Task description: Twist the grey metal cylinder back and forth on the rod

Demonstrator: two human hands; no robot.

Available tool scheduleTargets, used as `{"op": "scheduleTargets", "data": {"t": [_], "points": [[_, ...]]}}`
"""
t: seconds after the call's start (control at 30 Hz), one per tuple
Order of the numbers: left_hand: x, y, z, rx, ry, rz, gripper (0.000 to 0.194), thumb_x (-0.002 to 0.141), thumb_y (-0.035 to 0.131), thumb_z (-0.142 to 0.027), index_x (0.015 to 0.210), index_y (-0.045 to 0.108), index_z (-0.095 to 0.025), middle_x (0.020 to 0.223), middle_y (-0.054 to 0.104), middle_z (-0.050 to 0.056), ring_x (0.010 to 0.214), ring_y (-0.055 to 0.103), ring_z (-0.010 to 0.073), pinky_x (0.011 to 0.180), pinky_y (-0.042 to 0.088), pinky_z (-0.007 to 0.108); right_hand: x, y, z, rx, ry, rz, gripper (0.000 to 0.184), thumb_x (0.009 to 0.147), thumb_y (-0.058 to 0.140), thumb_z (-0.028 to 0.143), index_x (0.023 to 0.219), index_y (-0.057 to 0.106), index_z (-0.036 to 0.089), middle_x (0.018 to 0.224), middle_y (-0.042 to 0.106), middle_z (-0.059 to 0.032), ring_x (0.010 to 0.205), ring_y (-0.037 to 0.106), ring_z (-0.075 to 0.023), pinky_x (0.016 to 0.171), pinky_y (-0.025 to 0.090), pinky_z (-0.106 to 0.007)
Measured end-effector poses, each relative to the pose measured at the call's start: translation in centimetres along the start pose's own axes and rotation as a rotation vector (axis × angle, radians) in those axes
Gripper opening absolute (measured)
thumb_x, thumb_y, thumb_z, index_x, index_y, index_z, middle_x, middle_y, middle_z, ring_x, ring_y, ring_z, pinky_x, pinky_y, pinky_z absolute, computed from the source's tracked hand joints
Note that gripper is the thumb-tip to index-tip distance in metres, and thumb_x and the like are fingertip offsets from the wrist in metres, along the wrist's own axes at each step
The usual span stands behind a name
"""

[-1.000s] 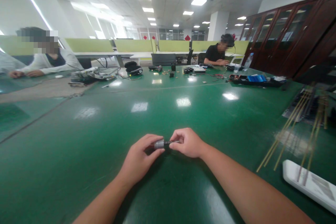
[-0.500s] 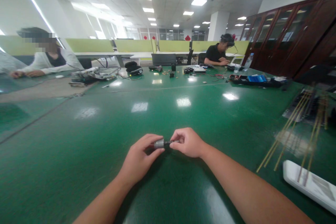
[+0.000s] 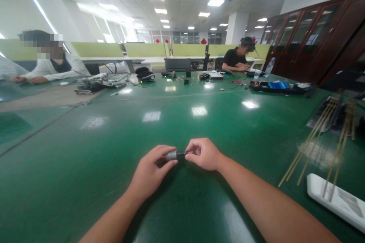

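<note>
Over the near middle of the green table (image 3: 119, 129), my left hand (image 3: 151, 169) grips a short grey metal cylinder (image 3: 171, 155) between thumb and fingers. From the cylinder's right end a thin dark rod (image 3: 181, 154) sticks out, lying nearly level. My right hand (image 3: 205, 154) is closed on the far end of that rod, pinching it between thumb and forefinger. Parts of the cylinder and of the rod's tip are covered by my fingers, and the exact kind of part cannot be made out.
Thin yellowish sticks (image 3: 310, 140) and a white tray-like object (image 3: 333, 201) lie at the right. A black tray with a blue packet (image 3: 279, 85), a bottle (image 3: 270, 66) and small parts stand farther back. One person sits at the left, another at the back right.
My left hand and the cylinder have shifted very slightly left. A little more of the dark rod shows between my hands, while my right hand stays almost in place.
</note>
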State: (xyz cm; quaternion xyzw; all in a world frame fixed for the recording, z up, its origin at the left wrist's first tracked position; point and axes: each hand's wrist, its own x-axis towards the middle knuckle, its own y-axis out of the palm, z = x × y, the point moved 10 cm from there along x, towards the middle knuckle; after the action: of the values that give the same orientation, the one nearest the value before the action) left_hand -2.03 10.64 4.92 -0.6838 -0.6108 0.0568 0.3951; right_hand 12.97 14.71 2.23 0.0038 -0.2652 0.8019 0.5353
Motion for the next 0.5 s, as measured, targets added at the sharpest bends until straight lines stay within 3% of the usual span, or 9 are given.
{"op": "scheduleTargets", "data": {"t": [0.5], "points": [[-0.02,-0.06,0.24,-0.034,-0.027,-0.015,0.027,0.086,0.066,-0.039,0.108,0.068,-0.025,0.108,0.064,0.004,0.097,0.062,0.0206,0.083,0.055,0.03,0.03,-0.01,-0.48,0.043,0.034,0.003,0.007,0.074,0.069,0.021,0.076,0.065,0.015,0.051,0.045,0.0077,0.044,0.033,-0.0065,0.044,0.023,-0.021]]}}
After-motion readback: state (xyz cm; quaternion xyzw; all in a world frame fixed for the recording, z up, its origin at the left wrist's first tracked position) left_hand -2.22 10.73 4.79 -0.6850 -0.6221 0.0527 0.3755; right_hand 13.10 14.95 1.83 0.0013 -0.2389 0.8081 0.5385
